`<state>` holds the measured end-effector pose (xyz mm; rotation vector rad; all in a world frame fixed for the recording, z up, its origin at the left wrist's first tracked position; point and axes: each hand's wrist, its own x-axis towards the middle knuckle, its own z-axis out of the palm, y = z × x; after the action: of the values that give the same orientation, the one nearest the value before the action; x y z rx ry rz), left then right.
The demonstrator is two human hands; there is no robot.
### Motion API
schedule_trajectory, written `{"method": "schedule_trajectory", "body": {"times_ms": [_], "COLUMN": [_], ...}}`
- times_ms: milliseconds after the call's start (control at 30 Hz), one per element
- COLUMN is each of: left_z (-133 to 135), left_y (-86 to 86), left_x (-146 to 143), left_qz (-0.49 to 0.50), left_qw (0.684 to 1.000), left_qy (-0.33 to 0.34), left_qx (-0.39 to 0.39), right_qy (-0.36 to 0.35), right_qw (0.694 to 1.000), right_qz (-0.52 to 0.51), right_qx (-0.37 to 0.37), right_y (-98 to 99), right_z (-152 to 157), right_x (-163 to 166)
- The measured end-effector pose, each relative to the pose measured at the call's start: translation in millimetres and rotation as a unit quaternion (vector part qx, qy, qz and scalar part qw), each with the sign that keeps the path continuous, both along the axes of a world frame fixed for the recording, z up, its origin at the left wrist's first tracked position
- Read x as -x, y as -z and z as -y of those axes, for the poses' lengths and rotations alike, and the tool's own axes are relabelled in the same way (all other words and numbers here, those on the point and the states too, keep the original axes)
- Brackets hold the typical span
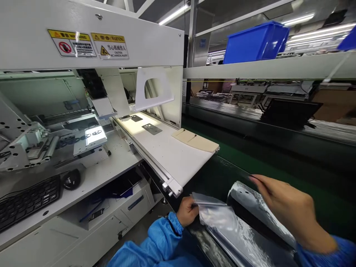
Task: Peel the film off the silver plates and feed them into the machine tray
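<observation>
Blue sleeves [162, 237]: both forearms are covered; the hands are bare.
Left hand [187, 211]: the fingers are closed in a pinch; a corner of the film is gripped between thumb and bent fingers.
Film [219, 217]: clear, glossy and creased; it is spread from the left hand toward the lower right, over a dark surface.
Right hand [292, 207]: thumb and forefinger are brought together; what appears to be the edge of a thin, dark sheet is pinched.
Sheet [233, 167]: only an upper edge can be made out, near the conveyor's end; the rest is lost against the dark belt [278, 163].
Pack [258, 204]: film-covered, with dark holes at its far end; it is placed beside the film, near the right hand.
Conveyor [172, 159]: two panels [154, 129] are carried flat; a beige plate [194, 140] is set along the right edge.
Machine [152, 40]: the conveyor is led beneath its white housing.
Step in hand: judged from the pinches, film and sheet are being handled separately, one per hand.
Next move: a firm left pinch is judged to be needed, with the sheet held by its edge, clear of the film.
</observation>
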<state>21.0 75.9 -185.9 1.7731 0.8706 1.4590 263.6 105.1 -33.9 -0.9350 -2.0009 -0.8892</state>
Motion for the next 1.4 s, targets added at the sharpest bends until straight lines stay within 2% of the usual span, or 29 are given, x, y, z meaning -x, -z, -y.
{"method": "schedule_trajectory", "body": {"times_ms": [133,200,300,433,567,767,900,1000,1167,1400], "left_z": [5,9,13,13,11,8,4,4,7,6], "left_y": [13.4,16.4,15.7,14.3,17.4,27.0,31.9,28.9,20.1,18.2], "left_x": [3,6,8,7,6,3,0,-1,1,1], "left_qz": [0.009,0.004,0.010,0.032,0.049,0.034,0.020,0.010,0.034,0.015], "left_qw": [0.999,0.999,1.000,0.998,0.998,0.998,0.997,0.998,0.996,0.998], "left_qy": [-0.020,-0.017,0.018,0.040,0.034,0.014,-0.005,-0.003,-0.007,0.007], "left_qx": [-0.041,-0.031,0.000,-0.026,-0.032,-0.046,-0.071,-0.054,-0.080,-0.068], "right_qy": [-0.064,-0.051,-0.010,0.003,-0.006,-0.092,-0.098,-0.101,-0.106,-0.119], "right_qw": [0.997,0.989,0.957,0.941,0.930,0.907,0.900,0.898,0.893,0.893], "right_qz": [0.038,0.086,0.141,0.157,0.164,0.139,0.130,0.118,0.109,0.100], "right_qx": [0.009,0.105,0.255,0.301,0.330,0.388,0.404,0.413,0.423,0.423], "right_y": [-11.8,-15.1,-20.9,-20.4,-9.6,4.6,11.7,15.0,17.0,18.6], "right_z": [-44,-58,-70,-76,-74,-69,-73,-83,-97,-101], "right_x": [76,113,156,186,192,187,188,189,187,186]}}
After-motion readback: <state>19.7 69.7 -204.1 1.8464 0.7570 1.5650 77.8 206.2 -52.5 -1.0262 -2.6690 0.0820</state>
